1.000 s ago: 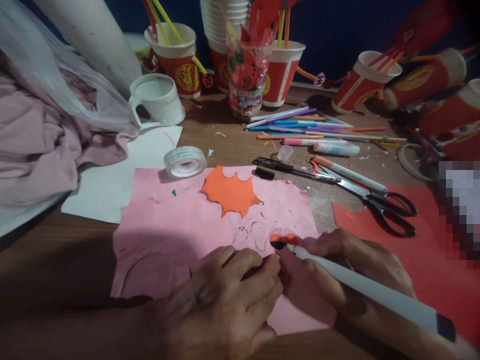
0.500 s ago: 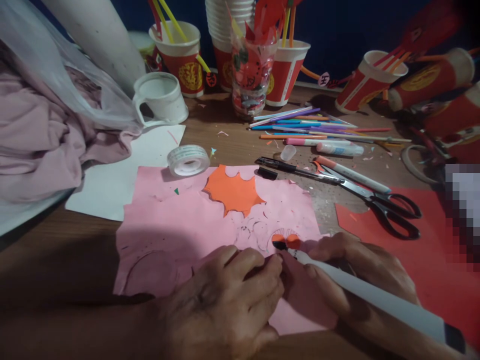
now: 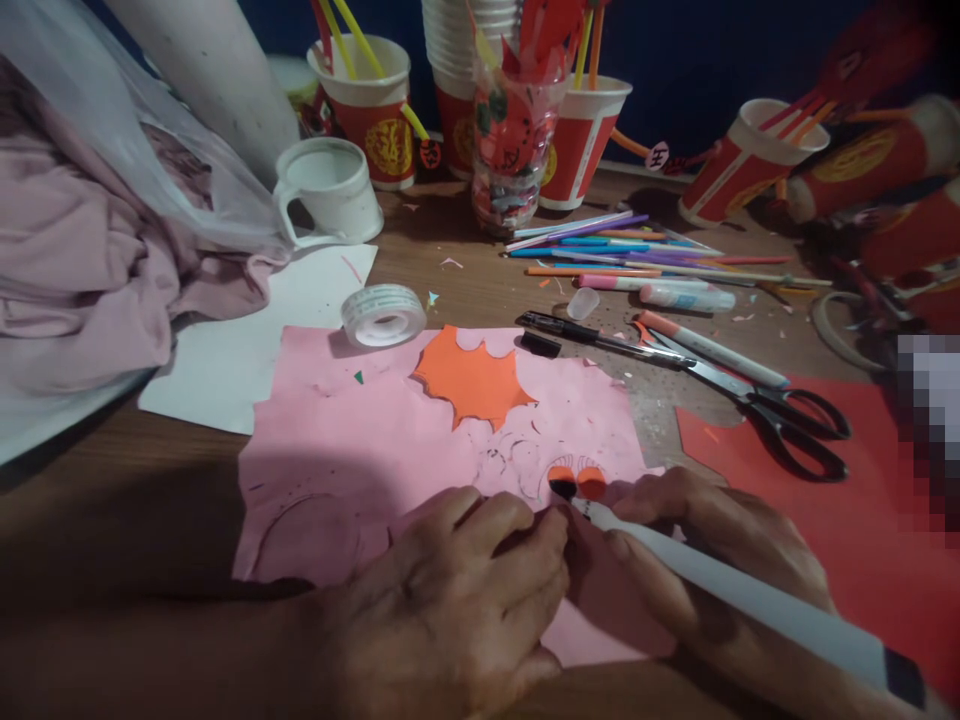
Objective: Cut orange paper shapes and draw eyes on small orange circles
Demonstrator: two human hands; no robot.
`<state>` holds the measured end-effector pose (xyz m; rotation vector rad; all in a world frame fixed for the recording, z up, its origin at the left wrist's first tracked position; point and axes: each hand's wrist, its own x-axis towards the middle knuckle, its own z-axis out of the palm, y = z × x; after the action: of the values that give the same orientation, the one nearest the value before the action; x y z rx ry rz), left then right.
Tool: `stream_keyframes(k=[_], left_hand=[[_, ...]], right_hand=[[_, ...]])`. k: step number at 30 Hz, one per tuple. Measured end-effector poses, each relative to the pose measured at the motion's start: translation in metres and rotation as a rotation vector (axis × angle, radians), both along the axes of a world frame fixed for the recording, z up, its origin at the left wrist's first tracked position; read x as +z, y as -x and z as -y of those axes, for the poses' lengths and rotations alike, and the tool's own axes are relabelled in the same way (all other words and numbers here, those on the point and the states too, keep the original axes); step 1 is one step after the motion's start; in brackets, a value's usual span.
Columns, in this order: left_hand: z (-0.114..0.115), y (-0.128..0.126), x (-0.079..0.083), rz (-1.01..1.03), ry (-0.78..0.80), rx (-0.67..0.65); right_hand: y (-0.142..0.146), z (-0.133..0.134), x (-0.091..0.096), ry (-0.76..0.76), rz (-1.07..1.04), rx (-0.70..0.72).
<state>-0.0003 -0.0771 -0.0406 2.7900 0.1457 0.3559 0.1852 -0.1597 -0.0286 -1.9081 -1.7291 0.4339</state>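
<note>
My right hand [image 3: 731, 535] is closed around a white marker [image 3: 742, 585]. The marker's tip meets the pink paper [image 3: 322, 410] close by two small orange circles [image 3: 591, 484], the left of which is partly black. Curved pencil-like lines surround these circles. My left hand [image 3: 465, 590] rests on the same paper with bent fingers pressed together, fingertips just left of the marker tip; what lies under them is hidden. Beyond both hands, a spiky orange paper cutout [image 3: 472, 378] lies on the pink sheet.
A tape roll [image 3: 383, 315] sits at the pink sheet's back edge. Scissors [image 3: 780, 410] lie partly over red paper [image 3: 877, 480], touching a black pen [image 3: 607, 340]. Behind are several coloured sticks [image 3: 600, 247], a white mug [image 3: 330, 190] and paper cups [image 3: 585, 150]. Cloth [image 3: 90, 240] lies left.
Black covers more of the lower left orange circle. The whole view has shifted slightly; both hands keep nearly the same places on the paper.
</note>
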Motion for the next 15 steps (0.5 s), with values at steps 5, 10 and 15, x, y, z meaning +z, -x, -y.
stream_keyframes(k=[5, 10, 15], left_hand=[[0.0, 0.0, 0.0002, -0.011, 0.01, 0.006], [0.0009, 0.0004, 0.0006, -0.021, 0.008, 0.016], [-0.0002, 0.0007, 0.0011, -0.028, 0.021, -0.002]], right_hand=[[-0.0016, -0.003, -0.0001, 0.016, -0.023, 0.032], [-0.0021, -0.0037, 0.0006, 0.024, -0.029, 0.048], [0.0, -0.0042, -0.0003, -0.004, -0.026, 0.029]])
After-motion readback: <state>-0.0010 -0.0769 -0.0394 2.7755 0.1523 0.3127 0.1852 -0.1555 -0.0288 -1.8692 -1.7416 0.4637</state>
